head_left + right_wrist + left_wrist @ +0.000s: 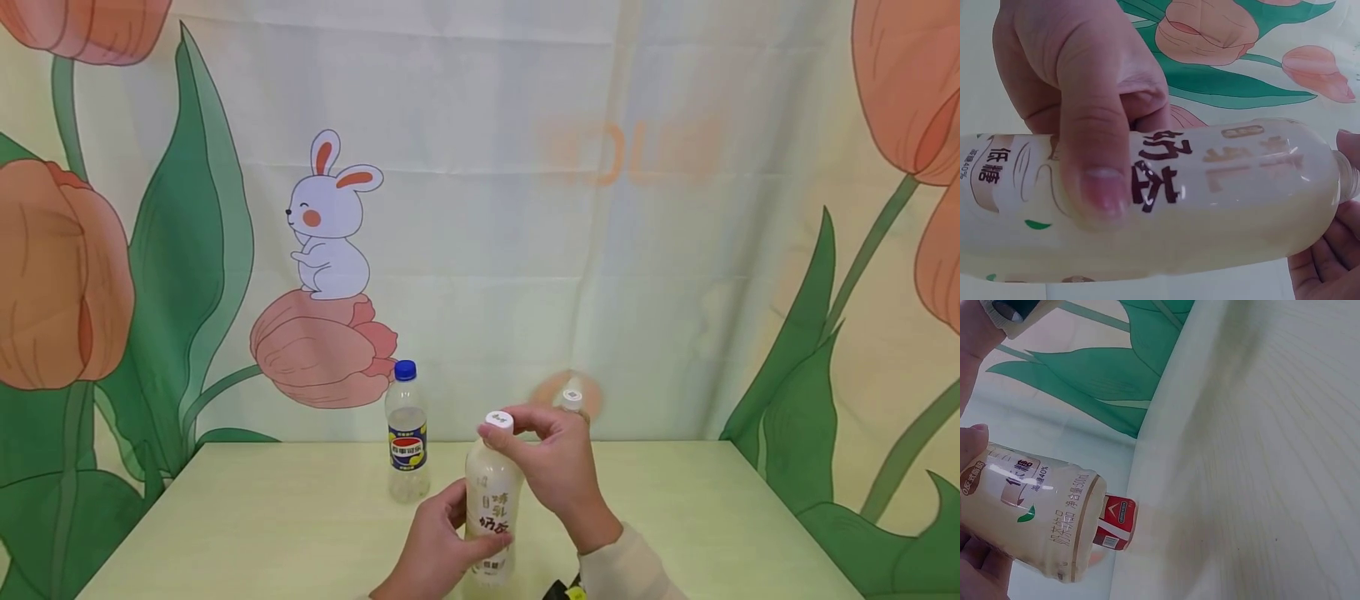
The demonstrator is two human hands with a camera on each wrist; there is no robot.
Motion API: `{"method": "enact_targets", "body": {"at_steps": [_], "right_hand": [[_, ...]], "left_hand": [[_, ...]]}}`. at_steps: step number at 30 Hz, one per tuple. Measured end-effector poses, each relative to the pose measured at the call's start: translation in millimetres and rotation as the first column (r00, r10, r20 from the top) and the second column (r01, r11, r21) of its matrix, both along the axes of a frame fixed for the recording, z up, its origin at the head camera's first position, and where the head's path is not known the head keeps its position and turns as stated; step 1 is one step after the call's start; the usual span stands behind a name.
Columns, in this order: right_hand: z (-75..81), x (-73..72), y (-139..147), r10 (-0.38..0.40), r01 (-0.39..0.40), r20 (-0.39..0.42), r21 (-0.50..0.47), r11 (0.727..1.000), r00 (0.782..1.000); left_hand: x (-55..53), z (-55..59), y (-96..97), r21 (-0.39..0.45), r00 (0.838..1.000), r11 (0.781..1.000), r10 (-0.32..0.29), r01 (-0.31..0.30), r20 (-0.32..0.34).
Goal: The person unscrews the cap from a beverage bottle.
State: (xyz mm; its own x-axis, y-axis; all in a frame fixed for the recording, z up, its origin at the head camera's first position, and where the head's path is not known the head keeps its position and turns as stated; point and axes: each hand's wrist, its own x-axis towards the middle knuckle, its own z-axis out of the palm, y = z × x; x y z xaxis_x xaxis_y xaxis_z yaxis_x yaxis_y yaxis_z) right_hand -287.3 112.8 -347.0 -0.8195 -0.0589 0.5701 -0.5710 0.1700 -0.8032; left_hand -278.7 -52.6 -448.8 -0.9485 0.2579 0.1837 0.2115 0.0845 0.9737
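A milk tea bottle [491, 487] with a pale label and white cap [499, 422] is held upright in front of me. My left hand [438, 537] grips its lower body, the thumb lying across the label. Up at the neck, my right hand [558, 471] pinches the cap between thumb and fingers. The left wrist view shows the bottle's base [1088, 531] apart from the tabletop. In the right wrist view the left thumb [1100, 169] presses the label, while the right hand [1329, 250] is only partly visible by the neck.
A cola bottle [407, 450] with a blue cap stands on the table [262, 517] to the left. Behind my right hand is another white-capped bottle [572, 400], mostly hidden. A red-labelled container [1116, 522] shows beyond the held bottle. A printed curtain [480, 208] hangs behind the table.
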Motion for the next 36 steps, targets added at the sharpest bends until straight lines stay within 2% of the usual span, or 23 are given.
{"method": "enact_targets", "body": {"at_steps": [5, 15, 23, 28, 32, 36], "right_hand": [[-0.7, -1.4, 1, 0.041, -0.040, -0.037, 0.011, 0.999, 0.998], [1.2, -8.6, 9, 0.107, -0.105, -0.039, 0.052, 0.993, 0.993], [1.5, -18.1, 14, 0.197, -0.191, -0.071, 0.083, 0.978, 0.978], [1.0, -21.2, 16, 0.238, -0.234, -0.063, 0.069, 0.970, 0.969], [2.2, -20.7, 14, 0.227, -0.226, -0.022, 0.045, 0.973, 0.974], [6.2, -16.5, 11, 0.159, -0.159, 0.039, 0.014, 0.987, 0.987]], "left_hand": [[-1.1, -1.1, -1.7, 0.001, 1.000, 1.000, -0.014, 0.014, -0.013], [-2.7, 1.7, -1.3, -0.009, 0.999, 0.999, -0.033, 0.033, -0.017], [-4.0, 4.5, -0.5, -0.020, 0.999, 0.999, -0.040, 0.041, 0.007], [-3.8, 5.4, -1.6, -0.027, 0.999, 0.999, -0.043, 0.043, 0.002], [-3.5, 6.3, -1.7, -0.013, 0.999, 0.999, -0.038, 0.038, -0.013], [-3.0, 7.9, -0.9, -0.005, 0.999, 1.000, -0.027, 0.027, -0.025]]}}
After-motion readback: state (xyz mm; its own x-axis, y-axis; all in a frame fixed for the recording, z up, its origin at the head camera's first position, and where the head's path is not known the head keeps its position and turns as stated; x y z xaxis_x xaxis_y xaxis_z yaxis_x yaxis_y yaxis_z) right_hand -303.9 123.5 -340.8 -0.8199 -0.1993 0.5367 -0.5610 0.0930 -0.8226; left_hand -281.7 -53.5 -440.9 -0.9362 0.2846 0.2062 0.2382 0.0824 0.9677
